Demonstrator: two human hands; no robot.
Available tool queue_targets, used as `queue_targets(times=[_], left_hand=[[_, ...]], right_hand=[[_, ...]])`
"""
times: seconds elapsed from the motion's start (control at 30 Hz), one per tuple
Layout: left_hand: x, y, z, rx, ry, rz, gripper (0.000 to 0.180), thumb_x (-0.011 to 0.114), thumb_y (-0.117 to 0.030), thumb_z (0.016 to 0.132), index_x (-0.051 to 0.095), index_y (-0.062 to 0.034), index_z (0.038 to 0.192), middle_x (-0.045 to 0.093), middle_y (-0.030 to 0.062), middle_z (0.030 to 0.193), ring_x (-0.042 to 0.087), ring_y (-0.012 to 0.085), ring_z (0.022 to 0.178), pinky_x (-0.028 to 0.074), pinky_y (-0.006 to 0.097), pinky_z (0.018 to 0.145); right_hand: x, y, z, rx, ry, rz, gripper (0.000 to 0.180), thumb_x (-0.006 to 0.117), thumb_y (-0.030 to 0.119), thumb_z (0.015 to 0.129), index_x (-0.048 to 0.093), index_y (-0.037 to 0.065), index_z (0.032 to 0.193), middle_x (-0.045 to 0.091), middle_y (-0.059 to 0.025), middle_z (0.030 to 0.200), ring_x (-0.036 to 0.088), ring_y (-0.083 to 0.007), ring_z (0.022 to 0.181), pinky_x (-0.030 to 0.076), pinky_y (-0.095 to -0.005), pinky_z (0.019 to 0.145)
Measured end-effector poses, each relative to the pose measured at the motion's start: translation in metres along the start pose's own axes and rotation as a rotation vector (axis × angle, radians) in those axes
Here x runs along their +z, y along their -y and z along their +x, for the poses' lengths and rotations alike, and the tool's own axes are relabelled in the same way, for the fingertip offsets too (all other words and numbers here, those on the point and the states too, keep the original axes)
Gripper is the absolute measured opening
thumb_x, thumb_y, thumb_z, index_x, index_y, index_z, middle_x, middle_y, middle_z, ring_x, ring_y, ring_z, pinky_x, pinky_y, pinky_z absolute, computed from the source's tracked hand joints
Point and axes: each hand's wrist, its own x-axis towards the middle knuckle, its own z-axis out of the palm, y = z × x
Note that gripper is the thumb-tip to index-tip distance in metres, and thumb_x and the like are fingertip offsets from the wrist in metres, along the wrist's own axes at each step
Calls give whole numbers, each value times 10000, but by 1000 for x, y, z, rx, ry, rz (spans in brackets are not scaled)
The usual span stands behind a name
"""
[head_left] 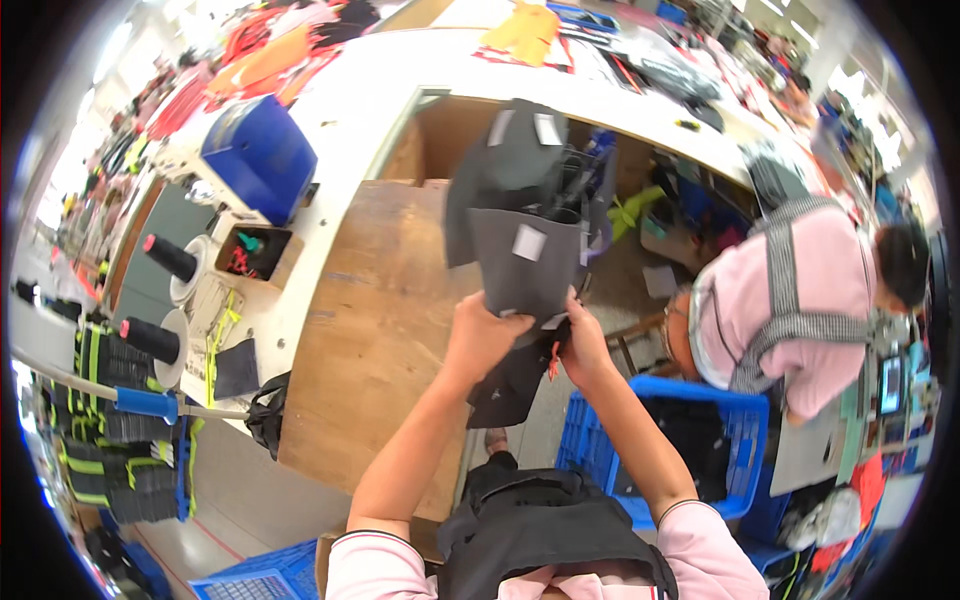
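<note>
Dark grey fabric pieces (525, 288), gathered in a loose bundle, are held up in front of the person, over the right edge of a brown wooden board (370, 300). The left hand (482, 338) pinches the near piece at seven o'clock on it, thumb laid across the front. The right hand (585, 345) pinches its edge at five o'clock, thumb uppermost; its other fingers are mostly hidden. Beside that hand hangs a small orange-red tie or scrap (553, 364), and a darker flap (500, 395) drops below both hands at six o'clock.

Outward from the bundle, a blue plastic crate (578, 430) with dark cloth inside stands at five o'clock, a co-worker in a pink top (790, 265) at three, black thread cones (170, 258) at nine, and a blue box (258, 158) at ten.

Held only near the bottom, the upper layers could flop over or slide apart; a loose pinch could let one slip to the floor, and the dangling flap might snag on the board's edge.

White square labels (529, 242) show on the fabric; no writing on them can be made out, and no brand is legible there.
</note>
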Motion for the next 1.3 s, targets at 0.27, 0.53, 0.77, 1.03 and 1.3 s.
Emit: queue_targets(times=[0.27,0.53,0.77,1.03,1.3], left_hand=[[-171,147,38,-314,-299,-655,494,675,74,659,540,10,1129,630,120,997,640,241,855,539,361,772],[-208,244,0,-462,-582,-949,378,704,45,661,589,66,1020,648,145,934,650,276,806,538,385,766],[-190,244,28,-380,-710,-1071,321,723,33,661,610,64,960,651,116,871,643,249,756,524,351,741],[-140,189,-38,-389,-1084,-86,986,763,-111,698,98,-27,1421,265,167,1412,301,285,1293,247,390,1074],[-150,165,-40,-167,-801,896,731,673,-126,753,326,-140,1396,165,167,1487,166,362,1368,202,459,1093]], right_hand=[[117,-111,127,143,359,-581,559,434,377,949,241,208,1445,257,-118,1476,229,-248,1357,190,-410,1085],[162,-178,127,63,303,-1404,550,422,418,929,341,137,1395,214,-156,1483,100,-474,1347,135,-526,1095],[138,-121,164,263,342,-883,544,441,428,945,332,167,1410,535,-52,1173,513,-139,801,413,-232,615],[43,-55,136,-22,356,-702,352,427,308,973,561,4,1091,617,-79,746,508,-73,493,358,-189,432],[102,-134,117,480,703,-706,289,485,209,941,555,5,1133,613,-67,689,419,-65,391,312,-213,364]])
